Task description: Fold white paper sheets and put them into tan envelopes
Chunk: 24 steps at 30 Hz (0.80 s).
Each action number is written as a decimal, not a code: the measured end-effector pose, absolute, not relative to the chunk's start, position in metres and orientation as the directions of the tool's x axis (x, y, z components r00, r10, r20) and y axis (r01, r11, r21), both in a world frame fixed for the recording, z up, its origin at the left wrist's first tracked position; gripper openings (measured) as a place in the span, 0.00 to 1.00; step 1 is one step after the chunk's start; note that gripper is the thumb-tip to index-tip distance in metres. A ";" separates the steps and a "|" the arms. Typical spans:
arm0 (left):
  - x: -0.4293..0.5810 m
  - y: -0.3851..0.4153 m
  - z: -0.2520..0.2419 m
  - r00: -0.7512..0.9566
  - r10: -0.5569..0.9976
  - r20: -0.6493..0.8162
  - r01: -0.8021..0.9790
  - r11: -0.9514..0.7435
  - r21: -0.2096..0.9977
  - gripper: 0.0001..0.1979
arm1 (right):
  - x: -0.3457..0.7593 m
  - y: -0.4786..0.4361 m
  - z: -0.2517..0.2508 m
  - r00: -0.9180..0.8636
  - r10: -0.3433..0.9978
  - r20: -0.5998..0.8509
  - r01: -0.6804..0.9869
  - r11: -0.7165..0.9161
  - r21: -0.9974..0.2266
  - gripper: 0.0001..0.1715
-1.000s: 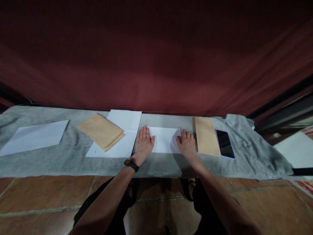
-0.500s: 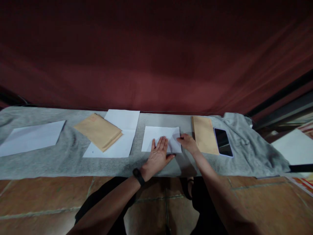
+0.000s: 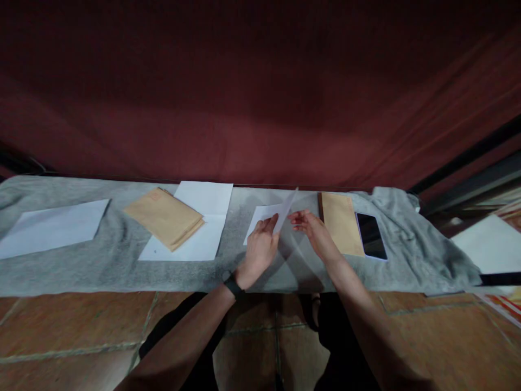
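A folded white sheet is tilted up off the grey cloth, its right edge raised. My left hand, with a black band on the wrist, grips its near side with curled fingers. My right hand pinches the raised right edge between fingertips. Just right of that hand a tan envelope lies flat, with a dark phone beside it.
Left of my hands lie a white sheet with a stack of tan envelopes on it, and another white sheet at far left. A dark red curtain hangs behind. Brown floor tiles show below.
The white sheet lay flat under both flat hands; my left hand slid right across it, then both hands took hold and raised its right side off the cloth.
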<state>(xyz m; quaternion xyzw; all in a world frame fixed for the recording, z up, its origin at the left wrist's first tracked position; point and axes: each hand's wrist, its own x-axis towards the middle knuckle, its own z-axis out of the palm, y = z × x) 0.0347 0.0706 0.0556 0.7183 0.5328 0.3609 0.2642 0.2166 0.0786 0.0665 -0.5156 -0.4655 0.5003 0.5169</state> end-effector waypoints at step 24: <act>-0.048 0.097 0.039 -0.015 0.989 -0.148 0.597 0.127 0.792 0.38 | 0.230 0.076 0.020 0.169 0.971 -0.167 0.786 -0.235 -0.572 0.19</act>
